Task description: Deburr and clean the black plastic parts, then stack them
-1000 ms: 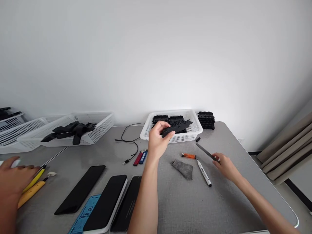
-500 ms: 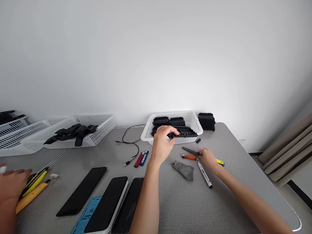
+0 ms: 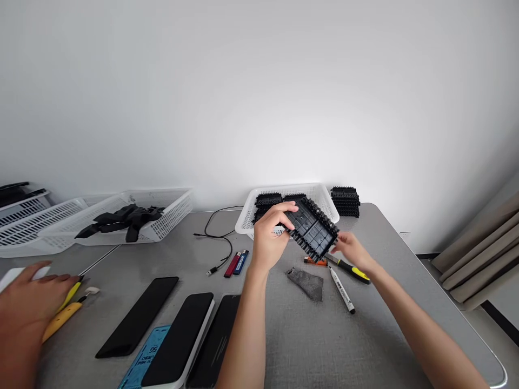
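Note:
My left hand (image 3: 272, 232) grips the left end of a black plastic panel (image 3: 311, 229) with knobbly, toothed long edges, held tilted above the table in front of the white basket (image 3: 243, 221). My right hand (image 3: 352, 249) is at the panel's lower right corner, its fingers closed on the edge. Below it on the table lies a file with a black and yellow handle (image 3: 354, 271), its blade partly hidden. Beside the file are an orange lighter (image 3: 315, 261), a white marker (image 3: 341, 290) and a crumpled grey cloth (image 3: 306, 283).
Similar black panels (image 3: 267, 201) fill part of the basket, and a stack of them (image 3: 345, 201) stands right of it. Two lighters (image 3: 236, 263), a cable (image 3: 219, 236) and several phones (image 3: 178, 340) lie leftward. Another person's hand (image 3: 36, 294) is at far left, near yellow-handled tools (image 3: 60, 321).
My left hand has tipped the panel up so its flat face shows. My right hand has let go of the file and moved up to the panel's corner.

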A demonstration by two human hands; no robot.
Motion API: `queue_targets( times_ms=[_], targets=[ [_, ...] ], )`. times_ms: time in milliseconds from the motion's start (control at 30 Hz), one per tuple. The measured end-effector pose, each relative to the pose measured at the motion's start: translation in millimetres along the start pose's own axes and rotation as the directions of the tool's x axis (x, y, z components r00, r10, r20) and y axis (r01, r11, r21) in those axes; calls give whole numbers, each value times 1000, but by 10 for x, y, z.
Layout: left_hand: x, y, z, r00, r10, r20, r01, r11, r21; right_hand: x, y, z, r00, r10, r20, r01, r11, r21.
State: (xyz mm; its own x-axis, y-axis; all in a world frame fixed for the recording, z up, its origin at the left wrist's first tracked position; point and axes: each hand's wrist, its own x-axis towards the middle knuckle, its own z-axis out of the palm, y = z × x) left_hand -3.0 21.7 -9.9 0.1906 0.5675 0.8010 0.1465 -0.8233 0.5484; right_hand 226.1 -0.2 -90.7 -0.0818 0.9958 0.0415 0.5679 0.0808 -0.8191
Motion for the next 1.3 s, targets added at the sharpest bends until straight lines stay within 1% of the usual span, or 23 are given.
queue_targets(
  times_ms=[33, 67, 100, 133, 167, 200, 267, 367, 433, 567, 633, 733, 800, 833, 867, 933, 1033, 1100, 1167, 1200, 1233, 1267, 1300],
  targets=[
    [0, -3, 5, 1000, -23, 0, 23, 1000, -9, -9, -125, -84, 999, -43, 14, 41, 992, 116],
    [3, -6, 11, 999, -46, 3, 46, 999, -16, -21, -250, -158, 996, -81, 31, 62, 910, 409],
    [8, -9, 18, 998, -67, 5, 67, 997, -25, -34, -370, -218, 992, -118, 49, 62, 783, 619],
    [15, -13, 24, 997, -83, 5, 83, 996, -40, -47, -480, -260, 985, -153, 77, 51, 692, 720],
    [22, -18, 30, 995, -95, 5, 96, 993, -64, -59, -573, -283, 978, -177, 108, 30, 633, 773],
    [30, -24, 34, 994, -106, 4, 106, 990, -96, -67, -649, -288, 975, -185, 126, 12, 602, 798],
    [44, -35, 38, 992, -129, 0, 127, 979, -159, -71, -741, -261, 974, -175, 143, -13, 589, 808],
    [49, -43, 45, 981, -193, 1, 190, 961, -204, -48, -766, -197, 984, -146, 103, -1, 574, 819],
    [44, -40, 51, 961, -277, -6, 268, 934, -236, -27, -746, -177, 991, -128, 28, 49, 565, 823],
    [38, -46, 44, 889, -457, -19, 427, 844, -326, 23, -690, -168, 983, -31, -180, 169, 526, 834],
    [39, -51, 30, 865, -501, 26, 471, 792, -388, 62, -664, -132, 958, 39, -285, 235, 464, 854],
    [33, -33, 29, 809, -544, 222, 584, 700, -411, 120, -644, -16, 910, 158, -383, 311, 350, 883],
    [24, -8, 53, 751, -574, 327, 660, 664, -350, 136, -658, 79, 897, 220, -384, 321, 274, 907],
    [21, 1, 70, 735, -592, 332, 678, 659, -326, 133, -675, 123, 900, 234, -369, 313, 245, 918],
    [20, 5, 86, 732, -610, 305, 682, 660, -315, 123, -698, 160, 908, 233, -349, 299, 224, 928],
    [25, -6, 109, 745, -639, 188, 662, 675, -326, 90, -751, 215, 932, 201, -301, 260, 209, 943],
    [41, -65, 109, 766, -643, 16, 604, 710, -361, 45, -812, 252, 970, 107, -218, 182, 276, 944],
    [48, -121, 99, 785, -616, -59, 555, 743, -373, 41, -811, 266, 985, 21, -169, 148, 391, 908],
    [46, -183, 93, 788, -599, -140, 514, 766, -386, 58, -771, 284, 985, -117, -124, 168, 542, 823],
    [43, -213, 91, 769, -608, -197, 506, 767, -395, 70, -740, 297, 977, -190, -92, 193, 625, 757],
    [39, -239, 91, 728, -633, -264, 509, 756, -411, 81, -704, 315, 967, -249, -43, 215, 720, 660],
    [36, -258, 90, 665, -668, -332, 520, 734, -437, 88, -667, 340, 959, -280, 32, 227, 832, 506],
    [35, -268, 90, 591, -708, -387, 533, 703, -471, 92, -631, 374, 956, -270, 117, 225, 927, 300]
  ],
)
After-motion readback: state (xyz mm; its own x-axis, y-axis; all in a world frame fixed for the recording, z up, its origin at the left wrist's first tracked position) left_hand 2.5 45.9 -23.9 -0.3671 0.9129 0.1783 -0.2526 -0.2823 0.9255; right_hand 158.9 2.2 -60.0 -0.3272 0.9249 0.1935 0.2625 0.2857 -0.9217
